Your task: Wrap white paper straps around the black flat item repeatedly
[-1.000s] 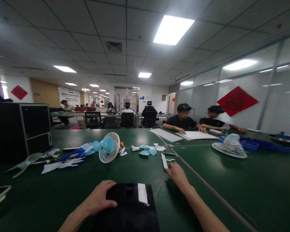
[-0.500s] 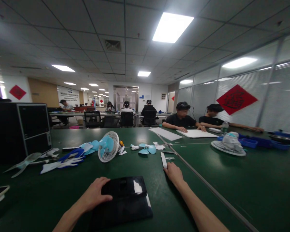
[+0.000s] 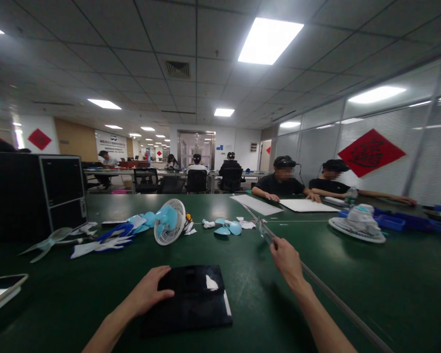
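- A phone [image 3: 3,289] lies at the far left edge of the green table [image 3: 389,274]; behind it stands a black computer case [image 3: 33,196].
- A clear propeller blade [image 3: 47,242] and blue-and-white gloves [image 3: 103,240] lie near a small white fan [image 3: 169,221] with blue blades.
- The left hand [image 3: 149,290] rests on the near-left corner of a flat black pad [image 3: 191,296]. Its fingers lie loosely spread on top, pressing down and gripping nothing. The pad lies flat on the table, right in front of the person, with a white label on its right side.
- Loose blue fan parts [image 3: 228,228] sit beyond the pad, well apart from both hands.
- The right hand [image 3: 287,257] is raised off the table, its fingers pinched shut on the near end of a thin strip [image 3: 264,229] that slants up and away. The strip is blurred, so I cannot tell its material.
- As I judge it, the step in hand is lifting the strip while the left hand steadies the pad. Held by one end only, the strip calls for a firm pinch in any further handling.
- A metal seam [image 3: 327,292] crosses the table diagonally, just right of that hand.
- Further right lie a white fan grille [image 3: 356,228] and blue trays [image 3: 389,220]. Two other people sit across the table with white sheets [image 3: 305,205].
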